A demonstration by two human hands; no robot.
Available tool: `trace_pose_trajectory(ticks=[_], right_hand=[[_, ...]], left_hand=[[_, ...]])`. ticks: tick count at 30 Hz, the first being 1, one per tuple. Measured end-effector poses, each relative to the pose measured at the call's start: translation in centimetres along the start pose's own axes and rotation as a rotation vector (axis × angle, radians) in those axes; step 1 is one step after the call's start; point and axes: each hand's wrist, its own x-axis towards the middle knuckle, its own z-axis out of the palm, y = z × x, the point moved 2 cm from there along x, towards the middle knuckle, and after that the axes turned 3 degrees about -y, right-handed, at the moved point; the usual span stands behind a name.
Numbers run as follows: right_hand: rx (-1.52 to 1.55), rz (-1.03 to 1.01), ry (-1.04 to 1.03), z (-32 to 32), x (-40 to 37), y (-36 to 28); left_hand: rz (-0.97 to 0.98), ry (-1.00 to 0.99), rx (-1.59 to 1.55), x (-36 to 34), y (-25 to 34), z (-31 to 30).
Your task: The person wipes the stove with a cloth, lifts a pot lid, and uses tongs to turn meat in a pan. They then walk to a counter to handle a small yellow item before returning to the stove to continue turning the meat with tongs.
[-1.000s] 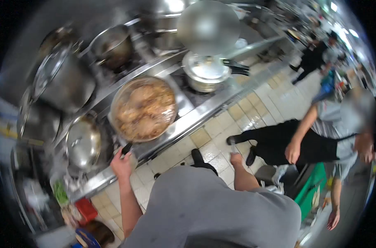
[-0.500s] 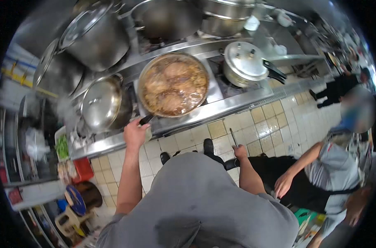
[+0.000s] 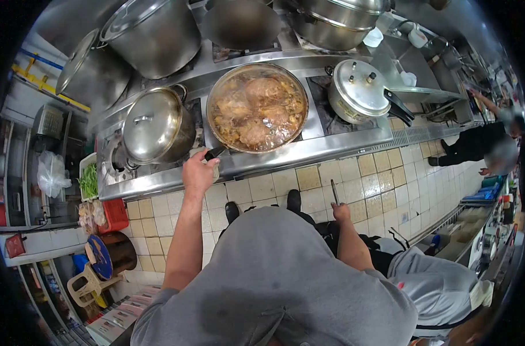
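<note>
A wide pan (image 3: 300,89) holds bubbling brown liquid with several large browned pieces in it, on the stove in front of me. My left hand (image 3: 198,174) is closed at the end of its black handle (image 3: 216,152); a pale cloth (image 3: 216,172) shows beside the palm. Low on my right side, away from the stove, my right hand (image 3: 342,212) grips a thin, long utensil (image 3: 334,189) pointing toward the stove. Its exact kind is not clear.
A lidded pot (image 3: 150,130) stands left of the pan, a pressure cooker (image 3: 360,95) right. Large stockpots (image 3: 158,40) are behind. Close on my right a co-worker in grey (image 3: 438,282) bends over; another person (image 3: 467,141) stands farther off. A red crate (image 3: 113,214) is at left.
The view has shifted, so the stove sits farther right. The nearby co-worker has bent down and away from me. Both my hands keep their holds, and steam at left has thinned.
</note>
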Motion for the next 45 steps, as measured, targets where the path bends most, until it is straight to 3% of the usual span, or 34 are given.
trace_pose_trajectory(ticks=[7, 22, 35, 45], right_hand=[[-0.072, -0.005, -0.092, -2.0, -0.6, -4.7], [-0.125, 0.100, -0.105, -1.3, -1.0, 0.9], [-0.142, -0.007, -0.112, -0.8, -0.8, -1.4], [-0.154, 0.019, -0.136, -0.5, -0.8, -0.7]], left_hand=[[0.003, 0.002, 0.030, -0.1, 0.1, -0.2], [0.027, 0.024, 0.004, 0.2, -0.4, 0.1], [0.020, -0.002, -0.014, 0.4, -0.8, 0.3], [-0.003, -0.015, -0.026, 0.4, -0.6, 0.2]])
